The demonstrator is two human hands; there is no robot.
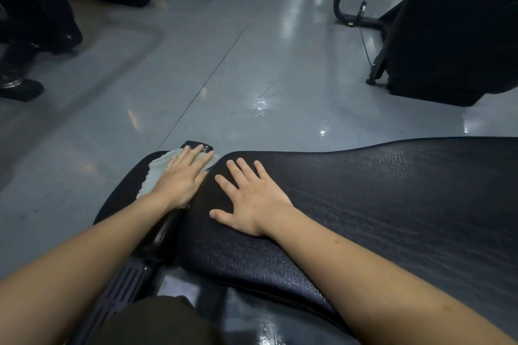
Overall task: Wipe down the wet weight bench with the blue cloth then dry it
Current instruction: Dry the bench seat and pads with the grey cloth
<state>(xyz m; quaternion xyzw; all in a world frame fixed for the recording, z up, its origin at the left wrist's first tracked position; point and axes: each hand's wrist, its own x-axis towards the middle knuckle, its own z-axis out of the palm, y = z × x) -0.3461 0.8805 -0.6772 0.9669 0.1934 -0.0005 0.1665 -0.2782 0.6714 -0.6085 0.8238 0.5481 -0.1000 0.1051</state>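
A black padded weight bench [378, 204] runs across the lower right, with a smaller seat pad [126, 190] to its left across a narrow gap. My left hand [182, 176] lies flat on a pale blue cloth [157, 168] and presses it onto the seat pad. The cloth sticks out under the fingers and along the wrist. My right hand [252, 199] rests palm down with fingers spread on the near end of the long pad, holding nothing.
Shiny grey floor with wet patches [260, 106] lies beyond the bench. A black frame foot [200, 146] shows past the cloth. Dark gym machines stand at the right [448, 36] and the far left, where black shoes [19, 87] are seen.
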